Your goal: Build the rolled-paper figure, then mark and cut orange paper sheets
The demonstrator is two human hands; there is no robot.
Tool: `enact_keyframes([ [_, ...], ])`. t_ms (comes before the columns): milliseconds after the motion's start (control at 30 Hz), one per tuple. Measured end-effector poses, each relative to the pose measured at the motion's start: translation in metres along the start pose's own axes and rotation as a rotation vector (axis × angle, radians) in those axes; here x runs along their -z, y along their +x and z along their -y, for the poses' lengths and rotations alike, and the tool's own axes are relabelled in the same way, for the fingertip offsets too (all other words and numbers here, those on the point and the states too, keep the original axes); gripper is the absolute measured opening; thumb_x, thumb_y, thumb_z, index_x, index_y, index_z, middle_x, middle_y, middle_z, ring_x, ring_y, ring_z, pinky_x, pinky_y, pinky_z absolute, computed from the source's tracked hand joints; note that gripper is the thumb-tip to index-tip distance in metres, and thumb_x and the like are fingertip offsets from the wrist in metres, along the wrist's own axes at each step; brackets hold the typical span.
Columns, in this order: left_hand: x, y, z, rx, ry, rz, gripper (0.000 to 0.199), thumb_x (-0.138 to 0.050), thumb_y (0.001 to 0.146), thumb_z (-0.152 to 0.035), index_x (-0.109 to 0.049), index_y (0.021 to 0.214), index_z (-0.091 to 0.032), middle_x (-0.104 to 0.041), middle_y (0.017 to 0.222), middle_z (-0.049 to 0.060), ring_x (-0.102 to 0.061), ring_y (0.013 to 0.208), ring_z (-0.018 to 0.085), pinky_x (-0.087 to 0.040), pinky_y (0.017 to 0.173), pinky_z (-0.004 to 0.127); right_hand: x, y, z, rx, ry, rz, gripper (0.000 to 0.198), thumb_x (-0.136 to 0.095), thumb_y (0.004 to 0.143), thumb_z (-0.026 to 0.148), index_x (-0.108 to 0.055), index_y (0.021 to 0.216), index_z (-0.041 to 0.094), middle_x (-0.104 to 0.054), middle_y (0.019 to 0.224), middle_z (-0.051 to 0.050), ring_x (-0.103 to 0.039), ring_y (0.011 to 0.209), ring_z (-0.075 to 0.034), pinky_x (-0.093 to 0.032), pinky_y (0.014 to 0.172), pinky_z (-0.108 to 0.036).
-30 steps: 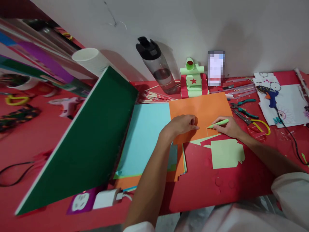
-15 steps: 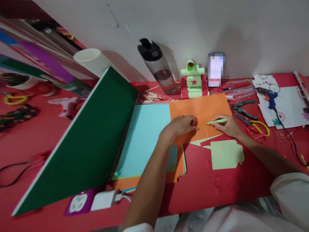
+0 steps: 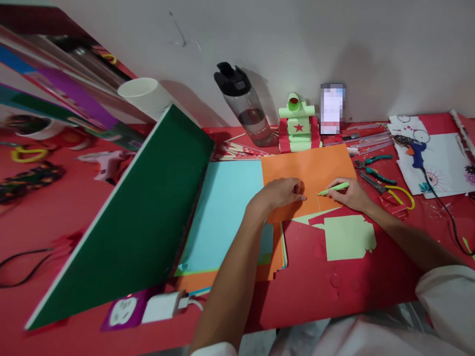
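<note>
An orange sheet of paper [image 3: 308, 165] lies at the middle of the desk. My left hand [image 3: 284, 192] rests on its left part, fingers loosely bent, thumb apart, nothing visible in them. In my right hand [image 3: 349, 195] is a light green pen [image 3: 336, 188], its tip touching the sheet near a short pale line. Beneath the left forearm lies a light blue sheet [image 3: 222, 212] atop more coloured paper. A pale green paper piece with a ragged right edge [image 3: 347, 237] sits closer to me, below the right wrist.
A green board [image 3: 129, 222] leans up at left. Behind are a water bottle [image 3: 248, 109], a green-and-red paper model [image 3: 299, 126] and a phone [image 3: 332, 109]. Pliers [image 3: 376, 168], yellow-and-red-handled scissors [image 3: 397, 190] and a blue glue gun [image 3: 417, 151] lie at right.
The pen tip has moved slightly toward me and right along the pale line on the orange sheet. My left hand stays in place. The view has shifted slightly.
</note>
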State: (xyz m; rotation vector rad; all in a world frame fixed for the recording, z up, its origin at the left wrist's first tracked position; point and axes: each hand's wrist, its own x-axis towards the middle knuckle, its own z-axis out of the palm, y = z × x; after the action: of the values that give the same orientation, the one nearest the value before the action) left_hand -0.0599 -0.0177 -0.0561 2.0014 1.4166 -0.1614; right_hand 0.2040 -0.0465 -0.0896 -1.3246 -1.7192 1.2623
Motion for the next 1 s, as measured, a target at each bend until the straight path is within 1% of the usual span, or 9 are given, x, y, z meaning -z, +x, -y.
enact_keyframes([
  [167,-0.001,0.001,0.001,-0.007,0.005,0.007,0.026,-0.066,0.088,-0.05,-0.061,0.088,-0.024,-0.074,0.092,0.003,-0.065,0.078,0.02,-0.037,0.064,0.031,0.0,-0.001,0.001,0.013,0.016,-0.014,0.025,-0.075,0.083,0.041,-0.076,0.095,0.019,-0.079,0.08,-0.006,-0.07,0.066,-0.018,-0.055,0.061,-0.028],
  [267,-0.001,0.002,0.002,0.0,0.016,0.004,0.027,-0.066,0.088,-0.051,-0.061,0.089,-0.024,-0.074,0.09,0.003,-0.065,0.078,0.021,-0.037,0.064,0.031,0.0,-0.001,0.001,0.006,0.002,0.008,0.023,-0.076,0.082,0.041,-0.076,0.091,0.02,-0.079,0.079,-0.005,-0.07,0.065,-0.018,-0.055,0.06,-0.028],
  [333,-0.001,0.002,0.002,-0.003,0.014,0.007,0.027,-0.066,0.088,-0.051,-0.062,0.089,-0.024,-0.074,0.091,0.003,-0.065,0.078,0.021,-0.038,0.064,0.031,0.001,-0.001,0.0,-0.02,0.036,0.01,0.023,-0.077,0.081,0.042,-0.075,0.089,0.02,-0.079,0.078,-0.006,-0.069,0.063,-0.017,-0.056,0.059,-0.028],
  [400,0.0,0.001,0.002,-0.008,0.004,0.005,0.025,-0.066,0.088,-0.05,-0.063,0.09,-0.025,-0.075,0.093,0.003,-0.065,0.079,0.021,-0.038,0.063,0.031,0.002,0.0,-0.001,-0.041,0.11,-0.029,0.026,-0.077,0.08,0.044,-0.074,0.089,0.02,-0.079,0.078,-0.006,-0.068,0.061,-0.017,-0.056,0.058,-0.029],
  [500,0.0,0.0,0.001,-0.014,-0.007,0.003,0.023,-0.066,0.088,-0.048,-0.064,0.089,-0.025,-0.075,0.094,0.003,-0.065,0.079,0.021,-0.038,0.063,0.032,0.006,0.004,-0.001,-0.031,0.205,-0.111,0.03,-0.077,0.08,0.046,-0.072,0.091,0.019,-0.078,0.078,-0.007,-0.067,0.061,-0.016,-0.056,0.057,-0.029],
  [633,0.002,-0.002,-0.001,-0.013,-0.005,0.028,0.024,-0.066,0.088,-0.049,-0.063,0.089,-0.025,-0.074,0.092,0.002,-0.065,0.078,0.021,-0.037,0.063,0.032,0.011,0.005,0.002,-0.015,0.226,-0.176,0.03,-0.077,0.082,0.045,-0.069,0.095,0.02,-0.076,0.079,-0.005,-0.067,0.062,-0.016,-0.054,0.056,-0.028],
  [700,0.002,-0.002,-0.003,-0.012,0.007,0.04,0.024,-0.067,0.087,-0.049,-0.064,0.089,-0.025,-0.074,0.092,0.003,-0.065,0.078,0.021,-0.037,0.063,0.032,0.011,0.004,0.004,-0.003,0.186,-0.167,0.029,-0.077,0.083,0.045,-0.068,0.095,0.02,-0.075,0.08,-0.004,-0.066,0.061,-0.015,-0.054,0.056,-0.027],
  [867,0.001,-0.003,-0.005,-0.003,0.035,0.059,0.023,-0.067,0.088,-0.049,-0.065,0.089,-0.026,-0.075,0.093,0.003,-0.066,0.079,0.022,-0.038,0.062,0.032,0.002,-0.001,0.006,0.007,0.09,-0.042,0.026,-0.076,0.085,0.044,-0.073,0.095,0.021,-0.075,0.08,-0.003,-0.067,0.065,-0.016,-0.056,0.06,-0.028],
  [1000,0.002,-0.003,-0.007,0.004,0.023,0.064,0.023,-0.068,0.088,-0.047,-0.063,0.088,-0.025,-0.074,0.093,0.003,-0.066,0.078,0.021,-0.038,0.06,0.032,-0.002,-0.002,0.004,0.002,0.067,-0.042,0.023,-0.075,0.085,0.042,-0.073,0.092,0.02,-0.073,0.075,-0.003,-0.067,0.064,-0.016,-0.054,0.059,-0.027],
])
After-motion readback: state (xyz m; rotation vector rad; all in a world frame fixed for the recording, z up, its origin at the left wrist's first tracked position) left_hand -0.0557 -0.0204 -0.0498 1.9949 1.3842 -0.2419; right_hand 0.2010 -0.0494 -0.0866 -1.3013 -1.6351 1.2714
